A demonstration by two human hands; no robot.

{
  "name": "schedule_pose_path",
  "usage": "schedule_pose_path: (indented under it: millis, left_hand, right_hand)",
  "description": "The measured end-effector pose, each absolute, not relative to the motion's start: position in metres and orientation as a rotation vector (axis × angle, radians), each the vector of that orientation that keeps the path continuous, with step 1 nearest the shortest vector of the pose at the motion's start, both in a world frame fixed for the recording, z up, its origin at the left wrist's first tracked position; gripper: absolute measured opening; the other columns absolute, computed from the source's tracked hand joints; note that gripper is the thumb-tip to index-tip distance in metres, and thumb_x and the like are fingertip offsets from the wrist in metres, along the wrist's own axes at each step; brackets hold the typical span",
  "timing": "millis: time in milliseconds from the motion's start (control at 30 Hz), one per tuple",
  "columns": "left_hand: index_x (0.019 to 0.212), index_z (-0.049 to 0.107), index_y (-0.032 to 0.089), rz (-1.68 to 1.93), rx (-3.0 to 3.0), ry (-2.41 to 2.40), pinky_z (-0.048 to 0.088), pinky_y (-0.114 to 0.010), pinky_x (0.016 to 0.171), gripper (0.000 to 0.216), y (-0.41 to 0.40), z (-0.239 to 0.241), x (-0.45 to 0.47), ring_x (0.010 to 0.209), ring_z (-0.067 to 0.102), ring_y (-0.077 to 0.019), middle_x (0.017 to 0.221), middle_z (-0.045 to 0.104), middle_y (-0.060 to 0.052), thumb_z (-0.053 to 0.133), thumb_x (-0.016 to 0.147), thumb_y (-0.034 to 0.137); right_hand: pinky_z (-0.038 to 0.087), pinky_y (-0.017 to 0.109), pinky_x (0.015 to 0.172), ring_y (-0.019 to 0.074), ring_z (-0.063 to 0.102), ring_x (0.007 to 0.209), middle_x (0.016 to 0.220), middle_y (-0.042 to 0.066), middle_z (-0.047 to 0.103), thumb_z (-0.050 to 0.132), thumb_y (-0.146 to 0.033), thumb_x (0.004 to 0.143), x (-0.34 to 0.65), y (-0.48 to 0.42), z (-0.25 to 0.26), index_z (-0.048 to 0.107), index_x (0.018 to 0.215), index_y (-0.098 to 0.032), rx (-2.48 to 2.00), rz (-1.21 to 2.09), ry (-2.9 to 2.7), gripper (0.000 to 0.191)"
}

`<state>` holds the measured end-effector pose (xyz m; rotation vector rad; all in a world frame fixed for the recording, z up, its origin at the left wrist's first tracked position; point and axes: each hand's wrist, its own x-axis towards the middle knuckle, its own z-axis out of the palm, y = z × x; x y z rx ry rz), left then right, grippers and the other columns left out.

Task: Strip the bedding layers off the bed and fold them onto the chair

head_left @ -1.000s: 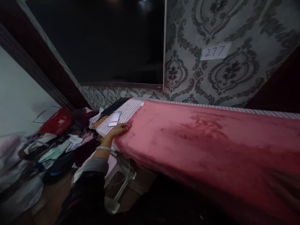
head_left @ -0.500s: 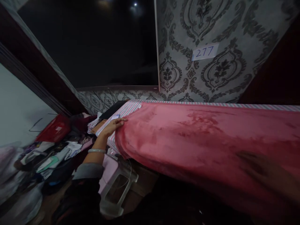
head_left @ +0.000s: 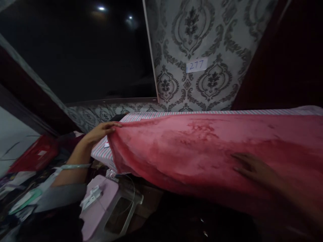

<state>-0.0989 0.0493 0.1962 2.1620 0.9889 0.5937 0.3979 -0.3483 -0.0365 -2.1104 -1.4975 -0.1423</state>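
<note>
A pink plush blanket (head_left: 171, 148) with darker red patches lies spread over a striped cover (head_left: 103, 153) on a long raised surface. At the far left corner my left hand (head_left: 103, 131), with a pale bangle on the wrist, pinches the blanket's edge and holds that corner slightly raised. My right hand (head_left: 252, 166) lies on the blanket farther right, fingers stretched out and a little apart. The blanket's front edge hangs down in shadow toward me. Some white label or card shows at the striped cover's left end, partly hidden by my arm.
Below the left end stands a pink-topped plastic stool (head_left: 103, 191) with a small white object on it. Clothes are heaped on the floor at left, near a red basket (head_left: 37, 151). Behind are a large dark TV (head_left: 83, 50) and a paper marked 277 (head_left: 196, 65).
My left hand has lifted the blanket's corner and pulled it outward to the left. The right hand still lies on the blanket. My view has turned a little to the right.
</note>
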Motion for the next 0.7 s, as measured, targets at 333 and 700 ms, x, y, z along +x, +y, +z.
schedule_pose_path:
  millis: [333, 700]
  left_hand:
    - [0.110, 0.069, 0.015, 0.504, 2.509, 1.282, 0.051, -0.043, 0.101, 0.103, 0.041, 0.276, -0.075, 0.103, 0.064, -0.0275, 0.112, 0.073, -0.010, 0.064, 0.043, 0.093]
    - [0.112, 0.066, 0.015, 0.575, 2.713, 1.590, 0.050, -0.038, 0.101, 0.091, 0.023, 0.330, -0.051, 0.100, 0.064, -0.0196, 0.101, 0.068, -0.001, 0.030, 0.073, 0.089]
  right_hand:
    - [0.045, 0.056, 0.109, 0.0373, 0.057, 0.124, 0.137, 0.016, 0.061, 0.064, -0.059, 0.081, 0.391, -0.345, -0.027, 0.064, 0.137, -0.021, -2.181, 0.038, -1.553, 0.068]
    - [0.045, 0.054, 0.108, 0.0346, 0.056, 0.126, 0.138, 0.013, 0.060, 0.068, -0.046, 0.084, 0.377, -0.333, -0.029, 0.066, 0.135, -0.025, -2.062, -0.096, -1.554, 0.056]
